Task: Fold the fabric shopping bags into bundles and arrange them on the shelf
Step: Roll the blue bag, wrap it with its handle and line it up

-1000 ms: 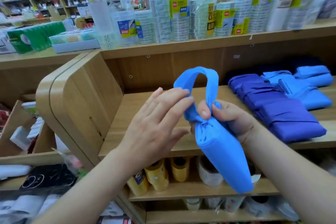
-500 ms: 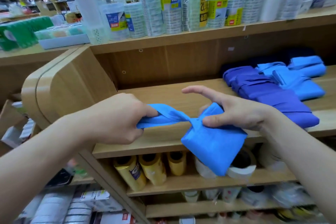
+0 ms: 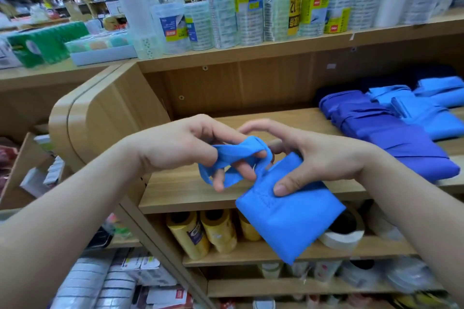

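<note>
A light blue fabric bag (image 3: 291,218), folded into a flat bundle, hangs in front of the wooden shelf (image 3: 190,193). My right hand (image 3: 316,158) pinches its top, thumb pressed on the front. My left hand (image 3: 190,148) has its fingers curled through the bag's strap loop (image 3: 236,155), which is wound loosely beside the bundle. Folded dark blue bags (image 3: 391,133) and light blue bags (image 3: 426,108) lie on the shelf to the right.
Tape rolls and packaged stationery (image 3: 251,12) crowd the shelf top above. Yellow rolls (image 3: 206,233) and white tape rolls (image 3: 344,231) fill the shelf below. The rounded shelf end (image 3: 82,128) stands at the left, with boxed goods beyond it.
My left hand had pulled the strap out to the left; it has come back toward the bundle, with the strap now looped around its fingers. The bundle sits slightly lower.
</note>
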